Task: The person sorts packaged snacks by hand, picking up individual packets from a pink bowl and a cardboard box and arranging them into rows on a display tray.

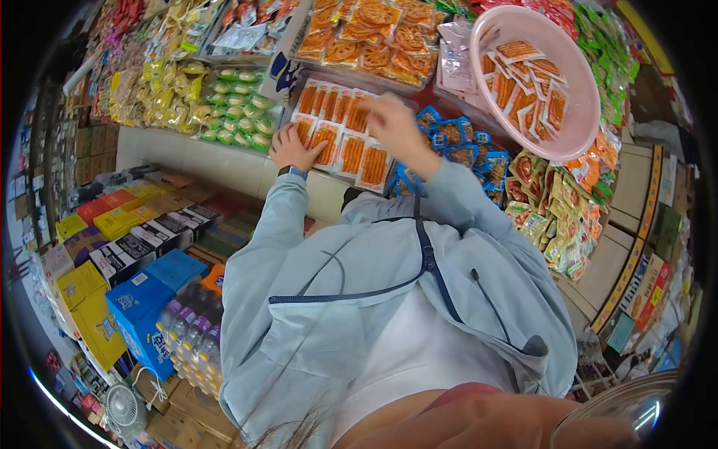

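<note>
Rows of flat clear packets with orange-brown strips (351, 150) lie in a shelf compartment in front of me. My left hand (295, 150) rests on the packets at the left edge, fingers spread, with a dark watch at the wrist. Over the upper right packets is my right hand (393, 127), blurred by motion; its fingertips are smeared, and whether it holds anything is unclear. A pink basin (485, 90) at the upper right holds more packets of the same kind (555, 107), loosely piled.
Green-and-white packs (243, 112) lie left of the compartment, blue packets (456, 138) to its right. Orange snack bags (374, 45) fill the section behind. Coloured cartons (142, 299), bottles (194, 337) and a small fan (125, 404) stand at the lower left.
</note>
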`<state>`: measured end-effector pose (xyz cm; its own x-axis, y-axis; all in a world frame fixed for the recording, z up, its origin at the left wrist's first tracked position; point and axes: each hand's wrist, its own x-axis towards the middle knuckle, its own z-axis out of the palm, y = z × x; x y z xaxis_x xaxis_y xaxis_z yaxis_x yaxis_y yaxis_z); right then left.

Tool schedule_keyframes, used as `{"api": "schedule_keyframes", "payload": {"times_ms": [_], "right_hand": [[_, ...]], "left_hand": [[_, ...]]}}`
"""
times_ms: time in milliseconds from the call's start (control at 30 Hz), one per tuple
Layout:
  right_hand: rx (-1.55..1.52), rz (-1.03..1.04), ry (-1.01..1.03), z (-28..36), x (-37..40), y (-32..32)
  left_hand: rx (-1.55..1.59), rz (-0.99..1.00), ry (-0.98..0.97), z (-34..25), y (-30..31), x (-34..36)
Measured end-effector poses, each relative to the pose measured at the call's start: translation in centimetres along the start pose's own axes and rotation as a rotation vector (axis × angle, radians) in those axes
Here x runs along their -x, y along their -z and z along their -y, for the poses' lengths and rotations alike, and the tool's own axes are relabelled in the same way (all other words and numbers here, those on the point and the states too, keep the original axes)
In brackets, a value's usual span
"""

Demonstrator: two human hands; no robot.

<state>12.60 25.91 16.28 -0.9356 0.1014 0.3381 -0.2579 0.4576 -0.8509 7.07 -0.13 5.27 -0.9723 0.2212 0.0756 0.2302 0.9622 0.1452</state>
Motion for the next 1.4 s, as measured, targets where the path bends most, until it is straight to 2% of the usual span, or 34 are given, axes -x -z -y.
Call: {"api": "schedule_keyframes", "payload": {"times_ms": [67, 100, 133, 200, 267, 300, 400, 433, 533, 567, 667, 733, 833, 900, 933, 1033, 1133, 1200, 1233, 1300, 1333, 1400], "right_hand": [[0.158, -0.327, 0.083, 1.0, -2.3, 6.2], [0.167, -0.437, -0.140, 1.8, -2.7, 9.6], [0.265, -0.498, -0.162, 0.8, -3.7, 13.1], [0.508, -0.446, -0.218, -4.0, -3.9, 19.5], [0.949, -0.123, -0.433, -7.2, -1.7, 22.7], [1.163, 0.057, -0.530, -6.9, -1.6, 22.7], [1.270, 0.116, -0.554, -5.7, -1.1, 21.0], [1.330, 0.026, -0.420, -7.0, -0.5, 20.5], [1.364, 0.081, -0.510, -8.0, -0.7, 20.4], [1.407, 0.065, -0.445, -7.8, -0.6, 20.3], [1.274, 0.077, -0.279, -7.7, -0.1, 21.6], [1.084, 0.077, -0.297, -5.5, -0.3, 22.4], [0.846, -0.007, -0.292, -8.1, 0.6, 27.1], [0.934, -0.034, -0.302, -8.7, 1.3, 31.0], [0.976, -0.044, -0.311, -7.7, 1.8, 31.6], [0.742, -0.123, -0.379, -1.8, 1.8, 31.9], [-0.048, -0.379, -0.448, 6.8, 0.1, 24.4], [-0.323, -0.197, -0.496, 4.9, 0.6, 20.8], [-0.256, -0.037, -0.761, 1.3, 1.3, 18.7], [-0.643, 0.300, -0.676, -0.5, 2.5, 10.4], [-0.797, 0.402, -0.838, -1.0, 3.4, 7.1], [-0.897, 0.400, -1.100, -6.0, 6.5, 1.3]], "left_hand": [[-0.011, 0.013, 0.002, 0.1, -0.1, -0.1], [-0.015, 0.012, 0.000, 0.2, -0.2, -0.1], [-0.021, 0.012, 0.001, 0.3, -0.3, 0.0], [-0.034, -0.010, -0.009, 0.3, -0.3, -0.1], [-0.037, -0.019, -0.002, 0.2, -0.2, 0.1], [-0.014, -0.020, -0.005, 0.2, -0.3, 0.1], [0.039, -0.023, 0.011, 0.5, -0.8, 0.2], [0.045, -0.027, 0.015, 0.3, -0.7, 0.2], [0.049, -0.007, 0.038, 0.1, -0.1, 0.0], [0.057, 0.001, 0.042, 0.1, 0.0, 0.0], [0.078, -0.003, 0.034, 0.2, -0.1, 0.0], [0.084, -0.024, 0.024, 0.4, -0.4, 0.1], [0.072, -0.017, 0.033, 0.4, -0.4, 0.0], [0.087, -0.019, 0.036, 0.4, -0.3, -0.1], [0.093, -0.014, 0.038, 0.5, -0.3, 0.0], [0.048, -0.041, 0.016, 0.6, -0.4, 0.1], [0.046, -0.062, 0.008, 0.6, -0.6, 0.2], [0.042, -0.080, -0.010, 0.5, -0.6, 0.1], [0.035, -0.061, 0.000, 0.6, -0.7, 0.2], [0.029, -0.065, 0.003, 0.7, -0.8, -0.2], [0.031, -0.080, -0.004, 0.8, -1.0, -0.1], [0.034, -0.069, 0.007, 0.6, -1.1, 0.2]]}}
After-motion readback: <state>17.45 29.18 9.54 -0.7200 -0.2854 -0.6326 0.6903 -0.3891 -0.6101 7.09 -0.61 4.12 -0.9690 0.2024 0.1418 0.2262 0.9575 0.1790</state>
